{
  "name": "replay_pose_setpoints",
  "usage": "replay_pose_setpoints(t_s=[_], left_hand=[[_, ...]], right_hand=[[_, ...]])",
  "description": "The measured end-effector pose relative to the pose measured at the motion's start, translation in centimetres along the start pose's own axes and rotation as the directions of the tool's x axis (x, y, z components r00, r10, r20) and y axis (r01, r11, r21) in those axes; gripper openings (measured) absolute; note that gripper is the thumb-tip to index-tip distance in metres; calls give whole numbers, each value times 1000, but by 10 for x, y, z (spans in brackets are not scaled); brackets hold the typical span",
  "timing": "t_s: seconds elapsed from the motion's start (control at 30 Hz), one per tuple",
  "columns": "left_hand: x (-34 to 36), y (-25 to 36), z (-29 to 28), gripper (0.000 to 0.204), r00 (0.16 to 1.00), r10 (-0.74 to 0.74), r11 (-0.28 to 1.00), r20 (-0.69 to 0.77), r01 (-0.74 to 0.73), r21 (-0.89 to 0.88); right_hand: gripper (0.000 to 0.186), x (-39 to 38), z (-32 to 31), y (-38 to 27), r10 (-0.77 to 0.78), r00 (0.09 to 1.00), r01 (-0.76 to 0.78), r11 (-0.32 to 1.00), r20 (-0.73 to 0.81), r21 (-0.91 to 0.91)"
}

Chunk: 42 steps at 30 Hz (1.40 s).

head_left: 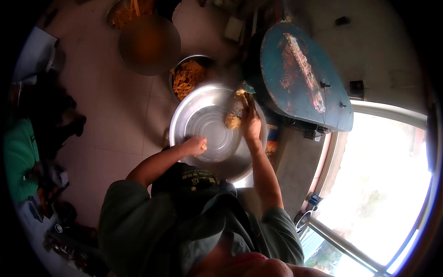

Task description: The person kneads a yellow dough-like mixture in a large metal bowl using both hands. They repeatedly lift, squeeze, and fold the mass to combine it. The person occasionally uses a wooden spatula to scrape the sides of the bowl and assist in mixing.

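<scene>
A wide, shiny metal basin (210, 115) lies below my hands. My left hand (196, 145) is closed over its near left side, with a small yellow-orange piece of food (203, 147) showing at the fingers. Over the basin's right side, my right hand (250, 124) reaches up beside the outlet of a green machine (295, 76). Its fingers lie against a dark, speckled piece (237, 109) whose kind I cannot make out. A lumpy yellow-brown mass (233, 121) hangs at the lower end of that piece, and a smaller bit sticks at its top.
Beyond the basin stands a bowl of orange strips (187, 78). Farther left are a round, blurred, brownish lid-like disc (150, 45) and another bowl of strips (124, 17). A bright window (369, 184) is at the right. A person in a green top (20, 157) is at the far left.
</scene>
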<state>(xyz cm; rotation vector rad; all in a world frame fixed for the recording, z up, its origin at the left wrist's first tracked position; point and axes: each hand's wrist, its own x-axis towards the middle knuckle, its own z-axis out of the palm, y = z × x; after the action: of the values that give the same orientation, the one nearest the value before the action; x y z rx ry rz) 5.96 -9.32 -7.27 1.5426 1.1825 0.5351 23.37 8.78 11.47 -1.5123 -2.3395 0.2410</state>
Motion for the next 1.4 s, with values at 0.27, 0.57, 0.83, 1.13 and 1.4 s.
replay_pose_setpoints(t_s=[0.27,0.57,0.83,1.13,1.4], left_hand=[[3,-11,7,23,999,19,1000,-27,-19,11],[0,-19,8,25,997,28,1000,-72,-27,13],[10,-10,0,23,995,-1,1000,-98,2,8],[6,17,-10,30,993,-55,989,-109,39,-145],[38,135,-61,44,941,68,903,-331,-200,-381]], right_hand=[[31,21,28,36,309,946,-302,950,98,-78],[35,21,29,4,42,991,-39,999,-123,32],[26,26,27,33,253,965,-247,966,74,-73],[38,28,36,48,272,952,-260,960,139,-101],[34,32,38,62,127,986,-107,980,112,-167]])
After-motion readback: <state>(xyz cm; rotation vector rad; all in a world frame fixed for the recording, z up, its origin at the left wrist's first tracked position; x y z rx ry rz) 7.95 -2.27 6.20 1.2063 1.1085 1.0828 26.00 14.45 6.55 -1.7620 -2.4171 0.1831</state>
